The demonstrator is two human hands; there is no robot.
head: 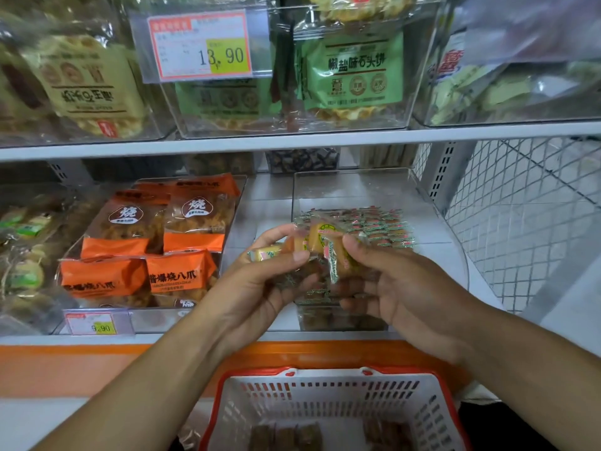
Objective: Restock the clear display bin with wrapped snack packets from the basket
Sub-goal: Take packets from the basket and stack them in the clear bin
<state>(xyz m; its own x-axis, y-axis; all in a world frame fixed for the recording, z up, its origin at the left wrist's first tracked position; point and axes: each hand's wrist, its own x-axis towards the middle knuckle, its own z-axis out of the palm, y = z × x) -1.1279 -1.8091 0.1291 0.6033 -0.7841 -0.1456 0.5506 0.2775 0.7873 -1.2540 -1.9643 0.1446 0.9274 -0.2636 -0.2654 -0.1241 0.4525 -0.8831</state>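
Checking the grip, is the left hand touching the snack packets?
Touching: the head view shows the left hand with thumb and fingers closed on the snack packets.

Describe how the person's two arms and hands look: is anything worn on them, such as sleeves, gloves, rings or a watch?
Both forearms are bare up to the picture's lower edge; no sleeve shows. The left hand and the right hand wear no gloves. No ring, watch or bracelet shows on the fingers or wrists in view. The fingernails are short and unpainted.
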